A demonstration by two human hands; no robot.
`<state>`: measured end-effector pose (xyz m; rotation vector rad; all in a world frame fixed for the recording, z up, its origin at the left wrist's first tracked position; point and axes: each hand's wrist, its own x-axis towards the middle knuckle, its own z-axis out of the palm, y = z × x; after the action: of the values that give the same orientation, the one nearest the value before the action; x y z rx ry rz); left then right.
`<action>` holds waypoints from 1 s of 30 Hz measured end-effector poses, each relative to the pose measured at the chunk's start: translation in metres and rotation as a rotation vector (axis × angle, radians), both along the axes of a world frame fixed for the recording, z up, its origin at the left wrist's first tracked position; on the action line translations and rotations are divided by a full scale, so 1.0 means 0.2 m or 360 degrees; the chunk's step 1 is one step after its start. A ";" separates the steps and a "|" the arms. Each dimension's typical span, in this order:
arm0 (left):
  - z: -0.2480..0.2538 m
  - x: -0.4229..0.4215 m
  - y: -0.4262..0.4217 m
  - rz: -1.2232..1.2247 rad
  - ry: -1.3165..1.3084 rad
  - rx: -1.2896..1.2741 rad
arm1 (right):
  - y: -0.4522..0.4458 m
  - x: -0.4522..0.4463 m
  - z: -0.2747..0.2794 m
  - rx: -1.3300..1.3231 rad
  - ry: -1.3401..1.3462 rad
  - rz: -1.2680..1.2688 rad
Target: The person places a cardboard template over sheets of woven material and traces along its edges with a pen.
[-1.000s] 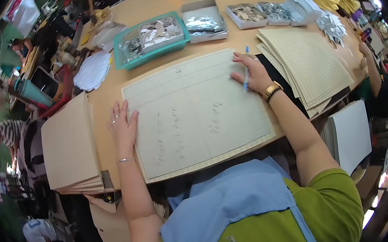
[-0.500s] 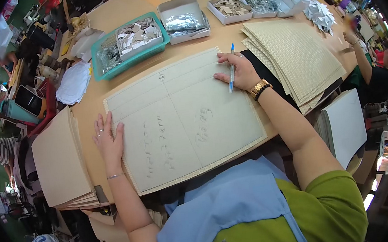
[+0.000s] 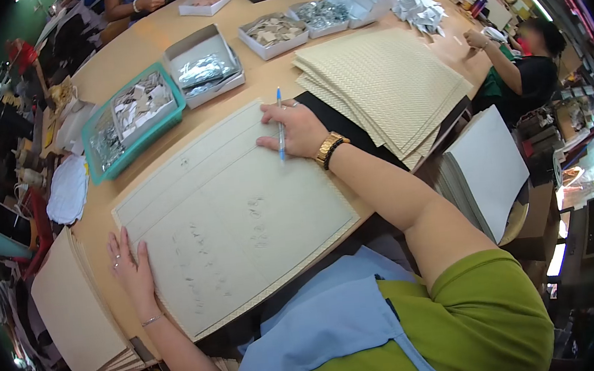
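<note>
A pale cardboard pattern (image 3: 292, 207) with ruled pencil lines and handwriting lies in front of me. Cream woven-textured material (image 3: 285, 281) shows along its edges from underneath. My left hand (image 3: 132, 269) rests at the pattern's left edge, fingers spread. In my right hand (image 3: 297, 129), at the far right corner of the pattern, a blue ballpoint pen (image 3: 281, 144) is held, while thumb and fingertips touch the board. Beyond that hand, a stack of cream woven-textured sheets (image 3: 387, 84) lies on a black board (image 3: 325, 111).
Far across the table (image 3: 120, 56) stand a teal basket (image 3: 177, 115) and several small boxes with chips and packets. Brown sheets (image 3: 73, 307) are stacked at the left, white-topped sheets (image 3: 488, 167) at the right. A co-worker (image 3: 522, 71) sits at the right; another person's hands (image 3: 150, 1) show at the far edge.
My view has turned to the right, so the table and its things appear further left. Both hands stay on the pattern, and the pen remains in my right hand.
</note>
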<state>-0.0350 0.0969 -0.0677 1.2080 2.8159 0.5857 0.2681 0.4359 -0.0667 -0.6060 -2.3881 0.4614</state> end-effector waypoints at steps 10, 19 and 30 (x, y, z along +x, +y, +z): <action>-0.03 -0.02 -0.01 0.0041 -0.0023 -0.0080 | 0.00 0.00 0.00 -0.0095 -0.0049 -0.0006; -0.03 -0.02 -0.01 0.0074 -0.0016 -0.0089 | -0.01 0.01 0.02 -0.0141 -0.0085 -0.0030; 0.01 0.01 0.00 0.0074 -0.0042 -0.0062 | -0.03 -0.01 0.04 -0.0146 -0.0094 -0.0083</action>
<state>-0.0332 0.0975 -0.0661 1.1226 2.8264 0.5419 0.2660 0.4302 -0.0591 -0.7307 -2.4108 0.5396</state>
